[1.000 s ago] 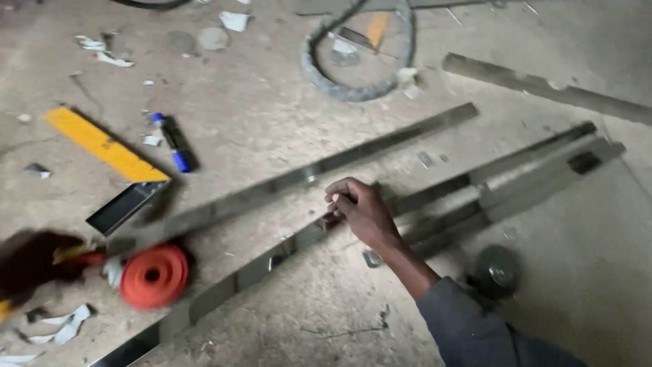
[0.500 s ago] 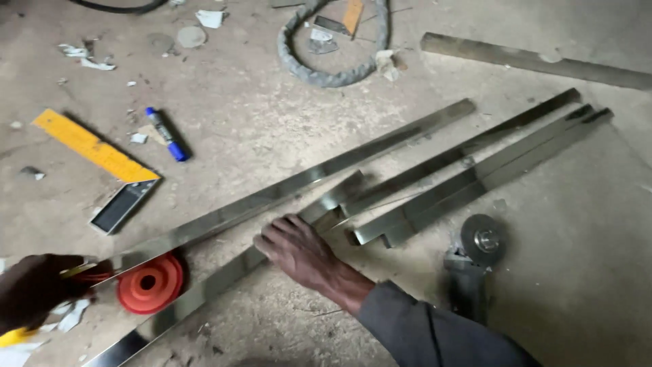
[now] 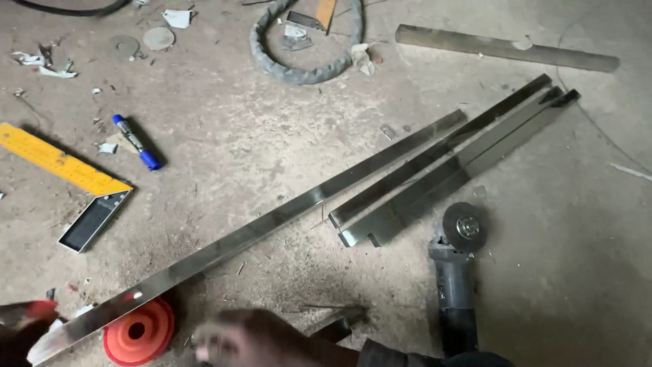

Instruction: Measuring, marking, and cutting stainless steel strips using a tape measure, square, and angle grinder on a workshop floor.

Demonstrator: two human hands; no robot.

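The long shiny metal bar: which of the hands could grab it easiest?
Probably the left hand. It sits at the bottom left corner, right by the near end of the long shiny metal bar. The right hand is blurred at the bottom middle, a little below the bar and beside the red disc.

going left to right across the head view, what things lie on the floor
yellow try square → blue marker → red disc → grey hose ring → three short steel bars → angle grinder
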